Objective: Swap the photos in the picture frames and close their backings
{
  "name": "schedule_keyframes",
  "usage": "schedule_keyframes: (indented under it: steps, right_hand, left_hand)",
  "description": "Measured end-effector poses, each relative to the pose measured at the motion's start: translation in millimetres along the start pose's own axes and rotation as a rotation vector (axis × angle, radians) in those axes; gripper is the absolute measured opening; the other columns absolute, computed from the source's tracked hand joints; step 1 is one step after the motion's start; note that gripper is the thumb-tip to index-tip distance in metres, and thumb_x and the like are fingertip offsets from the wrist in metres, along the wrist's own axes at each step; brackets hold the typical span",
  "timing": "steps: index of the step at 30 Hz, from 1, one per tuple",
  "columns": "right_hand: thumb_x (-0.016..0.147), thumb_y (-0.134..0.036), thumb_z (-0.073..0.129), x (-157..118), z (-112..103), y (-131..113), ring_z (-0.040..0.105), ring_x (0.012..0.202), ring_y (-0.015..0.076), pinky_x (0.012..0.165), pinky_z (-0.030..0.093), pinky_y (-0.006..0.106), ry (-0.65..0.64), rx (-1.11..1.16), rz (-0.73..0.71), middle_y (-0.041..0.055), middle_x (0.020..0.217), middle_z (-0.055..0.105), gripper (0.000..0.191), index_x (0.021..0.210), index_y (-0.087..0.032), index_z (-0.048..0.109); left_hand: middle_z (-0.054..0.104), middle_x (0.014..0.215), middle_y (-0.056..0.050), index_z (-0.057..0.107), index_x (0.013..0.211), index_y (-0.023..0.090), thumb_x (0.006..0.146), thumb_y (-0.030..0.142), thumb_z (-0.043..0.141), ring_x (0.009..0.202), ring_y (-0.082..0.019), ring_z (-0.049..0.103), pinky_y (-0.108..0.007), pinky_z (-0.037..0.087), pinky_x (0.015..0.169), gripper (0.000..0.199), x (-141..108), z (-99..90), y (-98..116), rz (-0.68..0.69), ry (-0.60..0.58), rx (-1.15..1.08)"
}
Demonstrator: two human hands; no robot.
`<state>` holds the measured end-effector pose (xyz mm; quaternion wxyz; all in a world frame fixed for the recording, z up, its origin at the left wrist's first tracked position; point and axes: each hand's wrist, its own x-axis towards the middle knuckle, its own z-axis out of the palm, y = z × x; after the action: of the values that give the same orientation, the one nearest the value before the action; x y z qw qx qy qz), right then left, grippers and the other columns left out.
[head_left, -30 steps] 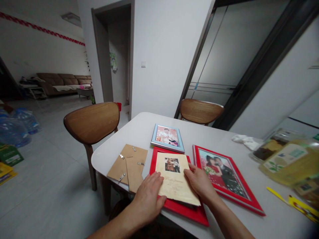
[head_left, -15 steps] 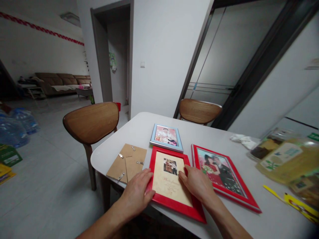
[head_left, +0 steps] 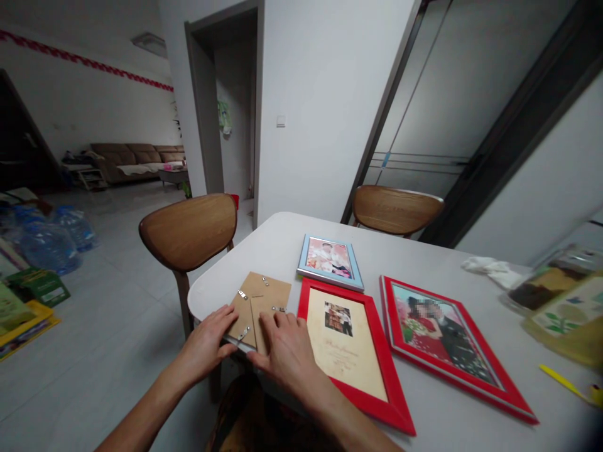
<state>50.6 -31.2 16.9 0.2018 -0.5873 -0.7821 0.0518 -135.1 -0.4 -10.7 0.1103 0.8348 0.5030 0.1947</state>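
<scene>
A brown backing board (head_left: 268, 292) with metal clips and a stand flap lies at the table's near left corner. My left hand (head_left: 207, 342) grips its left edge, fingers on top and thumb at the front edge. On its right side is my right hand (head_left: 288, 348), fingers curled over the board and thumb at the near edge. Right of it lies an open-fronted red picture frame (head_left: 386, 358) around a cream insert sheet (head_left: 348, 358) with a small photo. My right wrist crosses this frame's near left corner.
Behind lies a blue picture frame (head_left: 358, 273); a larger red-framed picture (head_left: 490, 392) is at right. A white tissue (head_left: 492, 270), a yellow tool (head_left: 563, 380) and packaged goods (head_left: 572, 314) sit farther right. Wooden chairs (head_left: 193, 229) (head_left: 396, 210) stand by the table (head_left: 254, 251).
Both hands have let go of the red frame with the cream sheet and moved left onto the brown backing board. The view has turned slightly left.
</scene>
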Motion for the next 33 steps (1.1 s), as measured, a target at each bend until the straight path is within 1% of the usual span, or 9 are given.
schedule_keyframes:
  steps: [3,6,9,11,15,19,23,27,33]
  right_hand:
    - [0.061,-0.029,0.057,-0.6,4.8,-1.3,0.046,0.088,0.023,0.075,0.036,0.038,0.015,0.097,0.007,0.0092,0.095,0.053,0.045,0.104,-0.019,0.049]
    - [0.061,-0.02,0.053,-6.1,-5.9,5.1,0.044,0.094,0.0208,0.081,0.037,0.036,0.073,0.251,0.009,0.0093,0.101,0.05,0.048,0.109,-0.017,0.047]
    - [0.061,-0.019,0.052,-19.2,-26.8,19.8,0.043,0.097,0.0208,0.086,0.036,0.037,0.131,0.32,0.017,0.0091,0.104,0.049,0.044,0.105,-0.017,0.05]
    - [0.062,-0.02,0.051,-33.0,-41.2,35.0,0.044,0.098,0.0214,0.086,0.036,0.039,0.146,0.313,0.034,0.0086,0.104,0.049,0.04,0.101,-0.019,0.053]
    - [0.064,-0.026,0.051,-66.7,-62.1,72.1,0.045,0.101,0.0237,0.086,0.037,0.044,0.128,0.23,0.128,0.009,0.107,0.05,0.035,0.099,-0.021,0.055]
    - [0.064,-0.029,0.051,-91.0,-68.4,99.8,0.047,0.101,0.0248,0.085,0.038,0.044,0.093,0.166,0.213,0.0099,0.108,0.051,0.034,0.097,-0.022,0.057]
    - [0.066,-0.028,0.049,-96.6,-62.3,111.3,0.046,0.102,0.0246,0.087,0.037,0.044,0.081,0.137,0.211,0.0094,0.11,0.05,0.033,0.097,-0.022,0.058]
    - [0.067,-0.029,0.048,-93.9,-53.3,115.6,0.045,0.103,0.0234,0.088,0.035,0.043,0.091,0.083,0.192,0.0092,0.11,0.05,0.033,0.098,-0.02,0.058]
    - [0.069,-0.028,0.048,-93.5,-43.1,118.7,0.048,0.098,0.0231,0.083,0.038,0.042,0.179,-0.041,0.115,0.0099,0.106,0.053,0.03,0.095,-0.02,0.059]
  left_hand:
    - [0.043,0.125,-0.011,0.047,0.113,0.015,0.065,0.015,0.06,0.115,-0.02,0.04,-0.035,0.031,0.097,0.05,2.9,-1.2,-2.3,0.012,0.003,-0.035]
    - [0.045,0.124,-0.011,0.048,0.111,0.015,0.066,0.019,0.061,0.113,-0.02,0.042,-0.035,0.033,0.096,0.047,6.7,-9.1,7.6,0.037,0.04,-0.089]
    - [0.044,0.124,-0.013,0.049,0.111,0.014,0.065,0.023,0.063,0.114,-0.021,0.041,-0.035,0.033,0.096,0.049,11.9,-16.0,34.0,0.088,0.071,-0.148]
    - [0.044,0.124,-0.012,0.049,0.11,0.016,0.064,0.025,0.065,0.114,-0.021,0.04,-0.035,0.032,0.097,0.05,16.1,-14.8,57.7,0.139,0.053,-0.192]
    - [0.044,0.124,-0.012,0.05,0.109,0.016,0.062,0.027,0.067,0.113,-0.022,0.041,-0.035,0.033,0.096,0.052,25.1,2.4,102.6,0.225,-0.03,-0.274]
    - [0.047,0.122,-0.011,0.052,0.105,0.016,0.06,0.028,0.069,0.111,-0.023,0.043,-0.034,0.035,0.094,0.05,32.4,22.0,127.8,0.277,-0.1,-0.309]
    - [0.049,0.119,-0.01,0.053,0.102,0.017,0.062,0.029,0.067,0.109,-0.024,0.045,-0.036,0.036,0.092,0.045,36.9,32.5,133.0,0.264,-0.126,-0.29]
    - [0.051,0.117,-0.012,0.054,0.099,0.015,0.063,0.03,0.067,0.107,-0.024,0.047,-0.039,0.034,0.093,0.041,39.3,35.1,131.8,0.298,-0.122,-0.234]
    - [0.053,0.113,-0.011,0.056,0.099,0.014,0.069,0.031,0.061,0.108,-0.024,0.045,-0.037,0.033,0.093,0.034,40.5,36.1,130.7,0.326,-0.128,-0.217]
